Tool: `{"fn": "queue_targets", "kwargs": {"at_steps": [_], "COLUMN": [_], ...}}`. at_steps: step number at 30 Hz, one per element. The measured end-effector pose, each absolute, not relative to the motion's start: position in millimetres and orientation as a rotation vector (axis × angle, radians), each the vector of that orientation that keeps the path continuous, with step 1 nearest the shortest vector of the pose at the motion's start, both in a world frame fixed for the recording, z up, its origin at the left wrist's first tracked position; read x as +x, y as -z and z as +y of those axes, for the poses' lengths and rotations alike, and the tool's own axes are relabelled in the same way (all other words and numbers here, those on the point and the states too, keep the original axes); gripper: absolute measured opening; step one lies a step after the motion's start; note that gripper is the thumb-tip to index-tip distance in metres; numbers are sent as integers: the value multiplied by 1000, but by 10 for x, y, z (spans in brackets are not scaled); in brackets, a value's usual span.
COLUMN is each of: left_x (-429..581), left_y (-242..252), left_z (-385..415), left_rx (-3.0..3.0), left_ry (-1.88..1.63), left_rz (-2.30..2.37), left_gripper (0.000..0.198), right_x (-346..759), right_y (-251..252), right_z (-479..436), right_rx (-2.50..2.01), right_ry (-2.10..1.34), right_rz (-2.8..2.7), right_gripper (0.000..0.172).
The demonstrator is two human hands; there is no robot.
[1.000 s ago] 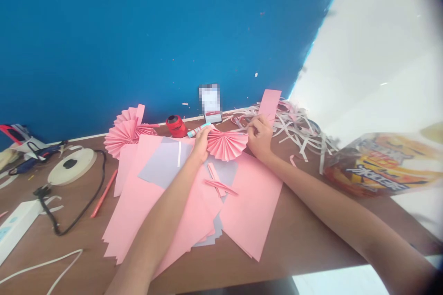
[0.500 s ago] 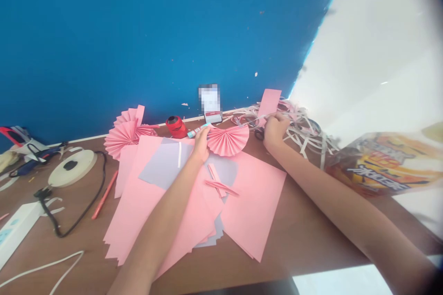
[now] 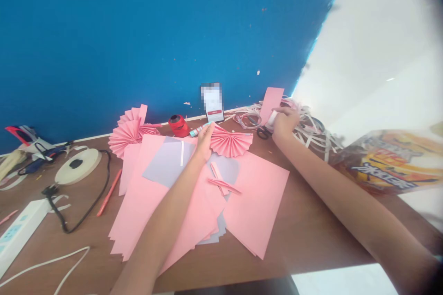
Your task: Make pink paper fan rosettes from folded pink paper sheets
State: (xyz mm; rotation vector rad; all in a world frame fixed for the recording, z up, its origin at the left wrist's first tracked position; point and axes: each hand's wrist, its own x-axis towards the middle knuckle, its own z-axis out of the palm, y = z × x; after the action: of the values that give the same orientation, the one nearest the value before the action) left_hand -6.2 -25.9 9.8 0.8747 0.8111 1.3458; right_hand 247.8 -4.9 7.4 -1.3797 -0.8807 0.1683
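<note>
Pinched at its left end, a pleated pink paper fan (image 3: 231, 143) is held by my left hand (image 3: 205, 143) above the sheets. My right hand (image 3: 285, 124) is closed around a small white object (image 3: 272, 118), too small to name, beside the black-handled scissors (image 3: 263, 133) and an upright-leaning pink strip (image 3: 272, 103). Pink sheets (image 3: 258, 203) and greyish-blue sheets (image 3: 168, 163) lie spread on the table, with narrow folded pink pieces (image 3: 224, 186) on top. A glue stick (image 3: 197, 131) lies just behind my left hand.
More pleated pink fans (image 3: 128, 133), a red roll (image 3: 178, 126) and a phone (image 3: 212, 103) stand along the blue wall. Shredded paper strips (image 3: 313, 129) and a yellow-orange bag (image 3: 398, 161) are at right. A cable reel (image 3: 78, 166), red pen (image 3: 109, 192) and power strip (image 3: 22, 230) are at left.
My right hand has lifted away from the fan's right side, slightly right, and a white object now shows in it. The whole view has shifted a little; my left hand still holds the fan.
</note>
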Motion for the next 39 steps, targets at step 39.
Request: {"fn": "queue_targets", "kwargs": {"at_steps": [39], "left_x": [-60], "left_y": [-48], "left_z": [-234], "left_rx": [894], "left_ry": [-1313], "left_rz": [808], "left_gripper": [30], "right_x": [1204], "right_y": [-841], "right_z": [-1379], "right_rx": [-1366], "right_ry": [-845], "right_rz": [-2929], "right_gripper": [16]}}
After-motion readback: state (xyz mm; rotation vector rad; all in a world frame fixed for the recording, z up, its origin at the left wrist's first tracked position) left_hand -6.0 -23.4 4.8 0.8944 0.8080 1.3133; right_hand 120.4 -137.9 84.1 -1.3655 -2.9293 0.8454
